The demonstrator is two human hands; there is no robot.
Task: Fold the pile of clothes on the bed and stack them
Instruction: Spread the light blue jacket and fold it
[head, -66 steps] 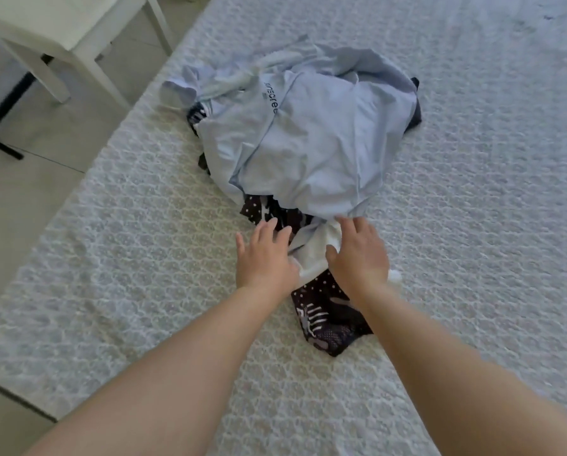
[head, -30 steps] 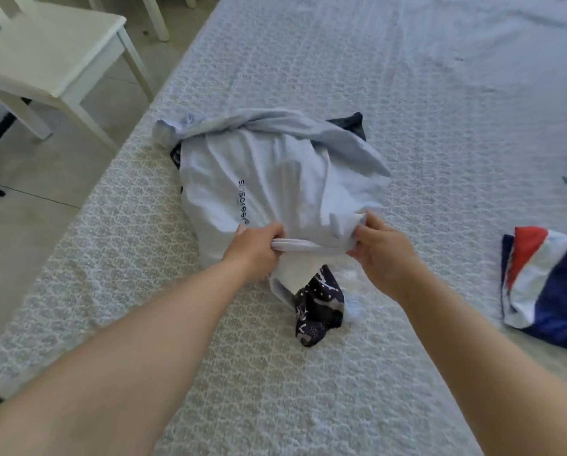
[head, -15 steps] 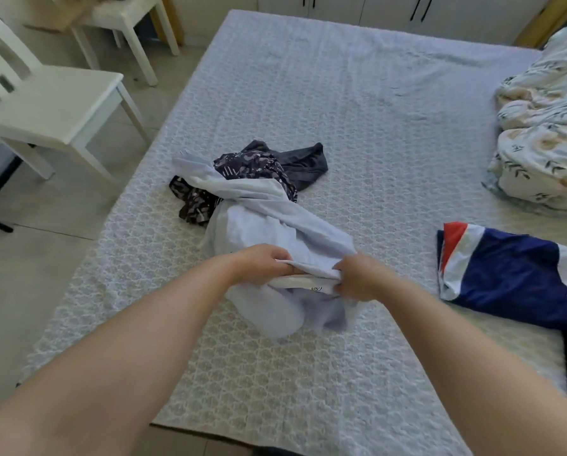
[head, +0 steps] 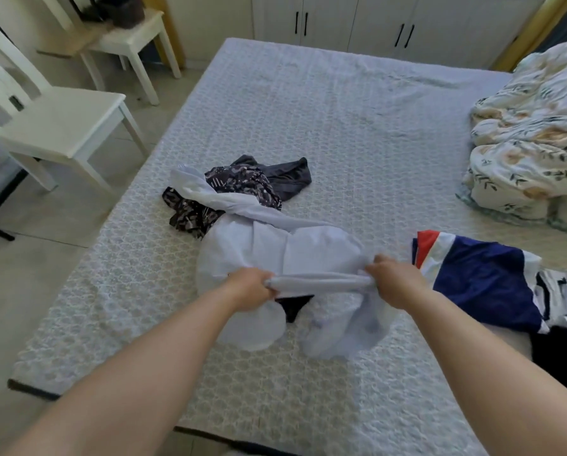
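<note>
My left hand and my right hand each grip one end of the waistband of pale blue trousers, stretched taut between them above the bed. The rest of the garment trails back onto the pile. Behind it lie a dark patterned garment and a dark grey one. A small dark piece of cloth shows beneath the waistband. A navy, white and red garment lies flat at the right.
A rumpled floral duvet fills the far right of the bed. A white chair and a small white table stand on the floor at left. White cupboards line the far wall. A black item lies at the right edge.
I have taken hold of the pale blue garment's waistband with both hands, lifted it off the pile toward me and pulled my hands apart. The dark garments beneath are uncovered.
</note>
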